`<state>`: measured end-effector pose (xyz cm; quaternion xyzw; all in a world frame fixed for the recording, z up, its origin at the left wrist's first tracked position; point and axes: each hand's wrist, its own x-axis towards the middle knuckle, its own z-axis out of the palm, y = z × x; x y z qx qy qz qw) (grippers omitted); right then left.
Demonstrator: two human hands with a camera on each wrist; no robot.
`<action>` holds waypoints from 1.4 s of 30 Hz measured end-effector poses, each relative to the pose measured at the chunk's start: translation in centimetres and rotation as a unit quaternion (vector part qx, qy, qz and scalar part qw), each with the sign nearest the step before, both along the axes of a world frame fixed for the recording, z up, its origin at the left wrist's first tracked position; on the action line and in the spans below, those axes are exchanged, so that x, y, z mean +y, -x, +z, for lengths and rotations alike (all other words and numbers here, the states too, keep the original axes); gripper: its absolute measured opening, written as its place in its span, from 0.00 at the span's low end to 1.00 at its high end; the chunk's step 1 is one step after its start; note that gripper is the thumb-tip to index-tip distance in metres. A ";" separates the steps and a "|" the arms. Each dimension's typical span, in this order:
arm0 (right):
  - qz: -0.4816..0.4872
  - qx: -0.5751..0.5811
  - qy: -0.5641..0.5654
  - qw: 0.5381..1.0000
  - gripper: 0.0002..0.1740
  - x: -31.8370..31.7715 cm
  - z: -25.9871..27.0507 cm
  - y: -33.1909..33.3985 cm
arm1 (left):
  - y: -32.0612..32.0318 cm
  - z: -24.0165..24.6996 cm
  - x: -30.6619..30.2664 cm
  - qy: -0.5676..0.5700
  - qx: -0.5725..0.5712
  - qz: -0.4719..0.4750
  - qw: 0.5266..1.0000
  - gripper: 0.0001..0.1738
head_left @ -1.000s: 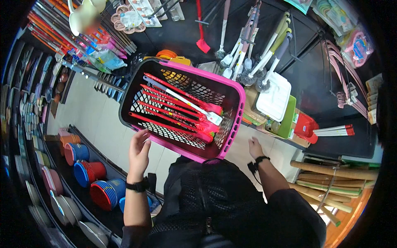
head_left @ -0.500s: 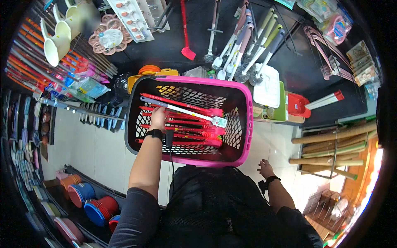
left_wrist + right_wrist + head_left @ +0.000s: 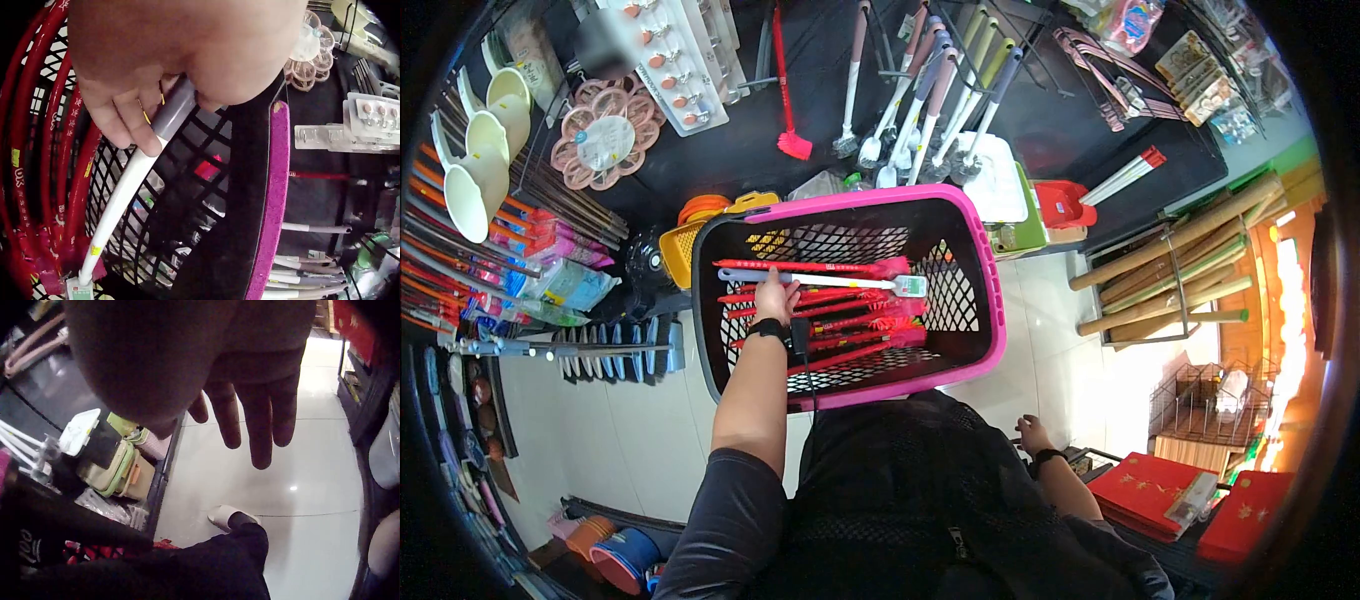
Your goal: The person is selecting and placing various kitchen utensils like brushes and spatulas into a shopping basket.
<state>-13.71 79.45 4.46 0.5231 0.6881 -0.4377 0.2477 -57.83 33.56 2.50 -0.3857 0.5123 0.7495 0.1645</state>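
Observation:
My left hand (image 3: 775,298) reaches into a black shopping basket with a pink rim (image 3: 992,290). Its fingers and thumb grip the grey-purple handle of a white long-handled brush (image 3: 840,281). In the left wrist view the fingers curl round that handle, and the white shaft (image 3: 125,187) slopes down to a labelled end (image 3: 79,289). Several red long-handled brushes (image 3: 830,267) lie beside it in the basket. My right hand (image 3: 1032,434) hangs low at my side, away from the basket; its loosely extended fingers (image 3: 257,428) hold nothing in the right wrist view.
Behind the basket, white-shafted brushes (image 3: 940,90) and one red brush (image 3: 782,90) hang on a black rack. Cream ladle-like scoops (image 3: 475,195) hang at left. Storage boxes (image 3: 1000,180) stand back right. Rolled mats (image 3: 1170,265) and red packets (image 3: 1150,490) are at right.
My left hand has moved from outside the basket's near rim into it and now grips the white brush. The view has shifted right, bringing red packets into sight. My right hand stays low.

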 end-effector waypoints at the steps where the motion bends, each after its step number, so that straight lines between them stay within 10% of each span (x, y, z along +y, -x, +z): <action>1: -0.026 0.001 0.006 1.000 0.32 -0.1 -0.6 -0.6 | 0.1 0.6 0.5 0.005 0.007 -0.008 1.000 0.24; 12: 0.050 0.069 -0.009 0.996 0.31 -0.9 0.5 8.4 | -3.3 6.9 0.0 0.045 0.162 -0.078 0.983 0.21; 16: 0.114 0.110 -0.020 0.987 0.29 -0.8 2.0 14.5 | -5.4 13.7 -1.6 0.127 0.400 -0.100 0.902 0.15; 22: 0.175 0.110 -0.008 0.978 0.29 -0.7 0.8 17.9 | -8.3 27.3 -3.3 0.066 0.478 -0.094 0.871 0.18; 30: 0.172 0.097 0.023 0.980 0.31 1.5 -0.4 16.3 | -8.8 38.9 -1.2 0.101 0.706 -0.099 0.694 0.20; 42: 0.087 0.018 0.070 0.994 0.31 8.2 -4.0 8.8 | 3.1 27.6 8.1 0.366 0.564 -0.245 0.699 0.13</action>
